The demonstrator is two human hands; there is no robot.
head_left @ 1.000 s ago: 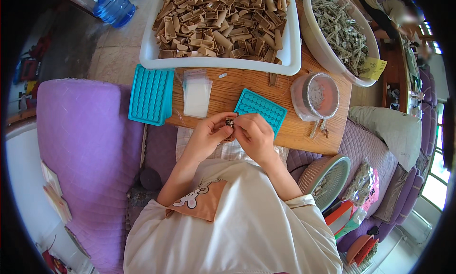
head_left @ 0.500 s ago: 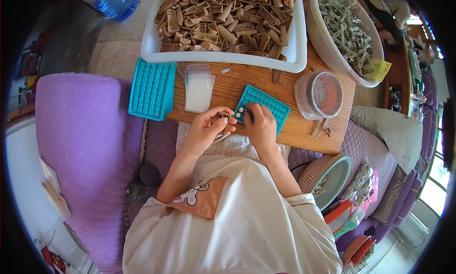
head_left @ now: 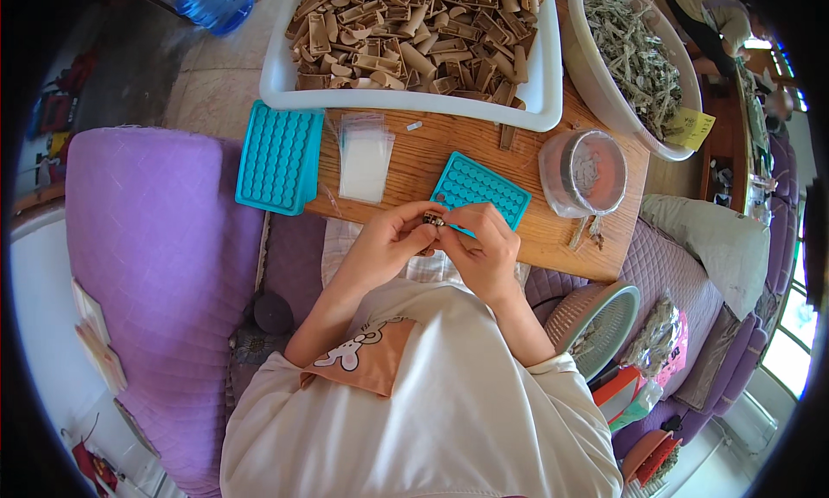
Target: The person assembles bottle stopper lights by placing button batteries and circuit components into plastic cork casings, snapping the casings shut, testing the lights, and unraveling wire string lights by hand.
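Above my lap, near the table's front edge, my two hands meet over a small brown and gold hollow piece [head_left: 433,219]. My left hand [head_left: 380,249] is closed around it with thumb and fingers. The fingertips of my right hand [head_left: 485,254] pinch at its upper end; what they hold is too small and covered to make out. Just beyond my right hand lies a teal tray [head_left: 488,185] with rows of round bumps or wells. A small dark round spot shows at its left corner. My fingers hide part of the tray's near edge.
A stack of teal trays [head_left: 278,157] and clear plastic bags [head_left: 364,165] lie to the left. Behind stands a white bin [head_left: 406,103] heaped with brown trough-shaped pieces. To the right are a plastic-lined round tub [head_left: 596,174] and an oval basket [head_left: 580,53] of dried stalks.
My right hand has come off the teal tray and moved left and nearer, up to the brown piece. The white round bits at the tray's left corner no longer show there.
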